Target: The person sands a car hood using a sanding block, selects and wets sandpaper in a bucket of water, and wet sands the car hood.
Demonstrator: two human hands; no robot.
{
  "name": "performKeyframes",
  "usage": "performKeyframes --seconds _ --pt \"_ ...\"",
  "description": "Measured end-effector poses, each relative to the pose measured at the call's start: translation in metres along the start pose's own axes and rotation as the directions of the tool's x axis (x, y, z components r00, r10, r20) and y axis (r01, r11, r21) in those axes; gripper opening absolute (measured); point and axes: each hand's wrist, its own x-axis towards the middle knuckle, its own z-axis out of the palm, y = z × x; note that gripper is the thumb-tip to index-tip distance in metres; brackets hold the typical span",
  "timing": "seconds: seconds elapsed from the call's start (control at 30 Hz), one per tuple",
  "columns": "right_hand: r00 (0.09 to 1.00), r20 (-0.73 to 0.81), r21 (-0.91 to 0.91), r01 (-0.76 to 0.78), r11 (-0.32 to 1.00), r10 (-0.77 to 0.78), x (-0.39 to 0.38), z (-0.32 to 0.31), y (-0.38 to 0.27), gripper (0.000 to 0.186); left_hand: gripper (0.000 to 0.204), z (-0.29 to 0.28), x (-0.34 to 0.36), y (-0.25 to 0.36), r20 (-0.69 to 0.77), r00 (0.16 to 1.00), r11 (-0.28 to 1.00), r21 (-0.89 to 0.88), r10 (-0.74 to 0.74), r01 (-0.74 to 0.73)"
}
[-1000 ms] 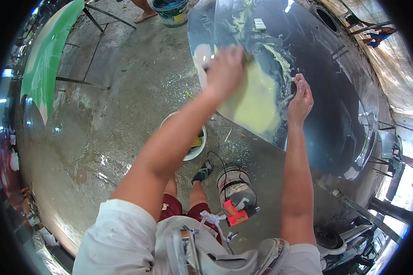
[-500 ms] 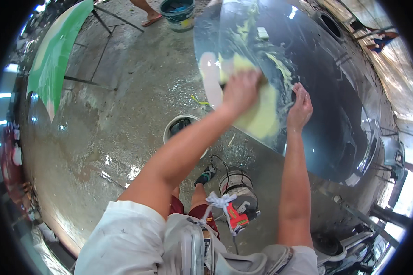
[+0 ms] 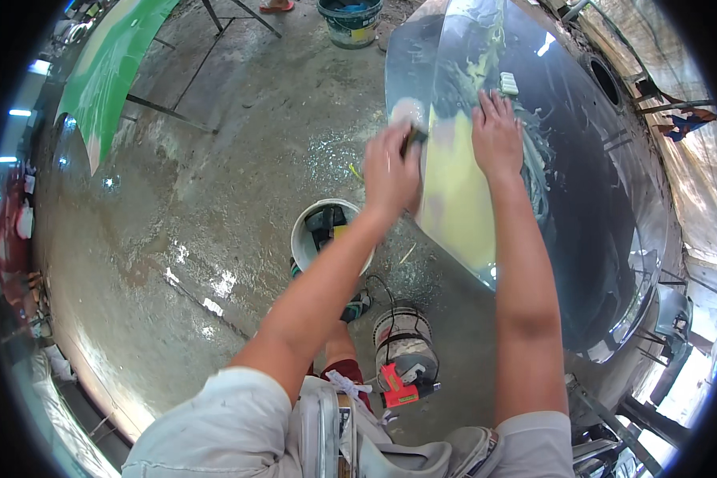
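Observation:
A large dark grey car body panel [image 3: 589, 199], wet and shiny, stands before me on the right. It carries a pale yellow filler patch [image 3: 458, 199] and a smaller pinkish spot [image 3: 409, 110]. My left hand [image 3: 392, 171] is closed around a small dark block [image 3: 413, 139], like a sanding block, at the panel's left edge; its underside is hidden. Flat on the panel, fingers stretched, my right hand [image 3: 498, 137] lies at the upper right of the yellow patch. Just beyond its fingertips sits a small white block [image 3: 508, 83].
A white bucket [image 3: 298, 239] with dark pieces inside stands below my left forearm. Nearer is another bucket [image 3: 410, 327] with a red and grey power tool [image 3: 398, 386] by it. A green panel [image 3: 107, 80] rests on a metal stand at far left. A dark bucket [image 3: 350, 28] stands farther back.
My left hand has moved off the yellow patch to the panel's left edge with the dark block. My right hand has shifted forward and now lies flat. The view has shifted slightly.

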Motion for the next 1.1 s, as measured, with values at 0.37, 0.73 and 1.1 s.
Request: performKeyframes --seconds 0.37,0.73,1.1 --pt "1.000 -0.003 -0.074 0.011 0.997 -0.011 0.000 0.009 -0.024 0.049 0.033 0.001 0.068 -0.003 0.005 1.000 0.994 0.106 -0.008 0.008" --pt "0.999 0.039 -0.082 -0.015 0.996 0.018 -0.007 0.009 -0.012 0.049 0.035 0.008 0.052 -0.008 0.058 0.993 0.991 0.090 -0.103 0.097" --pt "1.000 0.014 -0.106 -0.017 0.994 0.019 -0.006 0.008 -0.007 0.048 0.036 0.013 0.056 -0.015 0.070 0.979 0.981 0.025 -0.194 0.192"
